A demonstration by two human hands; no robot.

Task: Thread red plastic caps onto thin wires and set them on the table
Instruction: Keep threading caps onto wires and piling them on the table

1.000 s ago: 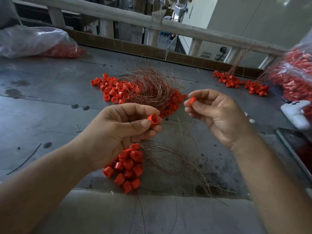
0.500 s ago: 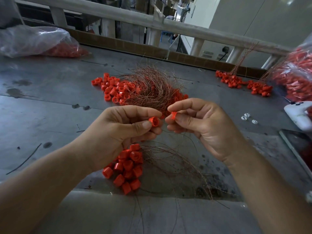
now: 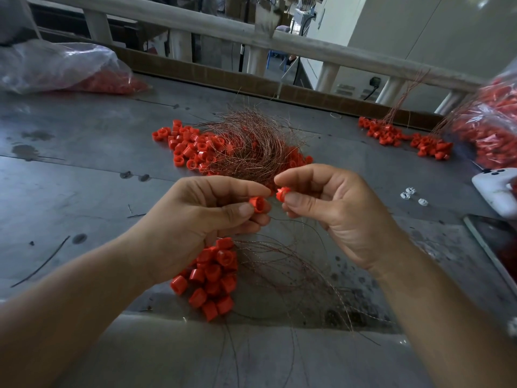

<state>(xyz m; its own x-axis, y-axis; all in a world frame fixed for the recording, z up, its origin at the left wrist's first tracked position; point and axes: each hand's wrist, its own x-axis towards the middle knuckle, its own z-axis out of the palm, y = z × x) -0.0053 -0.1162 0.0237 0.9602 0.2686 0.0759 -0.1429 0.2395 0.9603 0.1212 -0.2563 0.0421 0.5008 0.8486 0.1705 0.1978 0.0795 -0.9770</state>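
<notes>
Near edge, below the left wrist: bunch of red caps [image 3: 211, 278] lying packed together on the grey metal table [image 3: 70, 197], with thin coppery wires [image 3: 296, 278] fanning out from it to the right and toward the near edge.

Above the bunch: left hand [image 3: 193, 222], fingers curled, thumb and forefinger pinching a single red cap [image 3: 258, 204], its open end turned toward the other hand.

Just beside it: right hand [image 3: 333, 211], fingers curled, thumb and forefinger pinching a second red cap [image 3: 280, 195]. The two held caps close together, apart by a small gap, both raised off the table. Held caps on a wire or not: not discernible.

Behind the hands, mid-table: pile of loose red caps [image 3: 190, 147] lying under and around a tangled nest of wire [image 3: 251, 147].

Right of the right hand: three small white pieces [image 3: 409, 193] on the table. White device [image 3: 495, 191] at the frame edge. Dark flat panel [image 3: 498, 245] nearer, cut off by the frame.

Far right: two clusters of threaded caps [image 3: 405, 138], wires rising from them. Clear plastic bag [image 3: 492, 127] full of red caps just beside.

Far left: second clear bag [image 3: 61, 68], red caps inside.

Far edge of the table: brown cardboard strip [image 3: 223, 79], pale railing [image 3: 223, 32] behind it
</notes>
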